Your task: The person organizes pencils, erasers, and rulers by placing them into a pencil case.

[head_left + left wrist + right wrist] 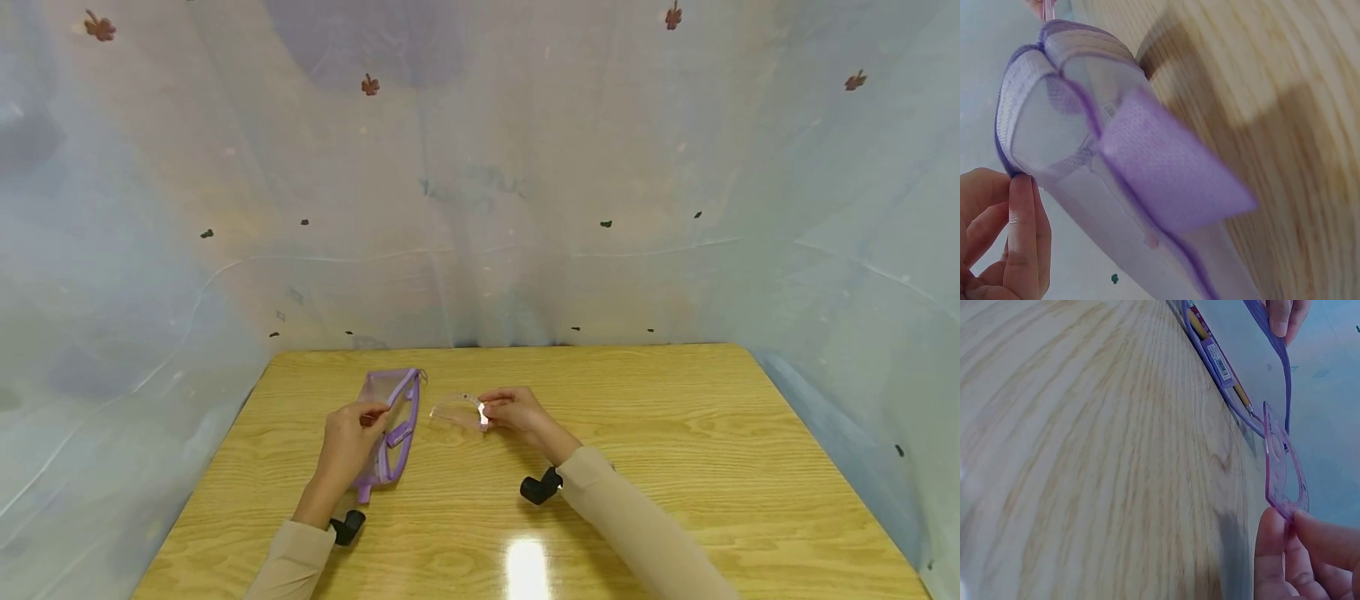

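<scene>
My left hand [348,440] pinches the upper edge of a purple, see-through mesh pencil case [379,383], which lies on the left of the table with its mouth spread apart. Inside it, the right wrist view shows a yellow pencil [1242,395] and a purple piece with a barcode label [1221,365]. Between thumb and fingers, my right hand [517,411] holds a clear pinkish protractor [1277,487] by one end. The protractor's far end points left toward the case's mouth, above the tabletop.
The wood-grain table [660,417] reaches back to a pale patterned curtain [510,183], which also hangs along both sides. A purple tab [1172,169] sticks out from the end of the case. Black wrist cameras [540,486] sit under both forearms.
</scene>
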`<control>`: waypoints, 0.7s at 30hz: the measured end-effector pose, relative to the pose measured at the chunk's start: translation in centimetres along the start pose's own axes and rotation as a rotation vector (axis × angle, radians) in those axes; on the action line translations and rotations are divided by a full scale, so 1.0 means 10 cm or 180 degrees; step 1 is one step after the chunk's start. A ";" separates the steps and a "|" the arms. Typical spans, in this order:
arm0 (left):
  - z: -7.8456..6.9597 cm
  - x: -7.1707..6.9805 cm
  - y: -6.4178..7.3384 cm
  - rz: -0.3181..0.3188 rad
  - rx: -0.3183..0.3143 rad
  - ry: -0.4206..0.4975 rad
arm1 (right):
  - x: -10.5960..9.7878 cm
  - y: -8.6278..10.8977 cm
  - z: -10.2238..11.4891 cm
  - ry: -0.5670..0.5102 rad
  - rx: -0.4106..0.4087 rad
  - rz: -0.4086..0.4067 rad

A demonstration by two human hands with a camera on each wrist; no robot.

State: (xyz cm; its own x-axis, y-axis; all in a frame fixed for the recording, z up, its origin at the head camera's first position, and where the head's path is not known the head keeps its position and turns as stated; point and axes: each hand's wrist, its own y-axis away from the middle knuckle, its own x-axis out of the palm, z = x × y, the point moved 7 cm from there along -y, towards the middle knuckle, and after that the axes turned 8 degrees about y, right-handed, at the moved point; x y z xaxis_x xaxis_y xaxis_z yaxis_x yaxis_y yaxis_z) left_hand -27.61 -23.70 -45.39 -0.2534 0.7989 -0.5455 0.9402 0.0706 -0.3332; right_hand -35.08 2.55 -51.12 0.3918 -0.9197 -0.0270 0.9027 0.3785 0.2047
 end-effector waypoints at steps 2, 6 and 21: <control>0.00 0.00 0.00 -0.0004 0.0003 0.0003 | 0.02 -0.01 0.00 -0.0037 0.0027 -0.0004; 0.01 -0.01 0.00 -0.0021 0.0003 -0.0014 | 0.07 -0.02 0.02 -0.0086 0.0002 -0.0004; -0.01 -0.01 0.00 -0.0015 0.0051 -0.0005 | 0.23 -0.15 0.06 -0.0119 0.0061 -0.0030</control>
State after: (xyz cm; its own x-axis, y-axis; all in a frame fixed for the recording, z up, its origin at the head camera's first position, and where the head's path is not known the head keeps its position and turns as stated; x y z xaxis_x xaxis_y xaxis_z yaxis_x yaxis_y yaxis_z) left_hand -27.57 -23.75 -45.21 -0.2581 0.7976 -0.5452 0.9352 0.0647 -0.3481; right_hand -35.60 -0.21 -50.91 0.3760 -0.9266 0.0075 0.9026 0.3681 0.2233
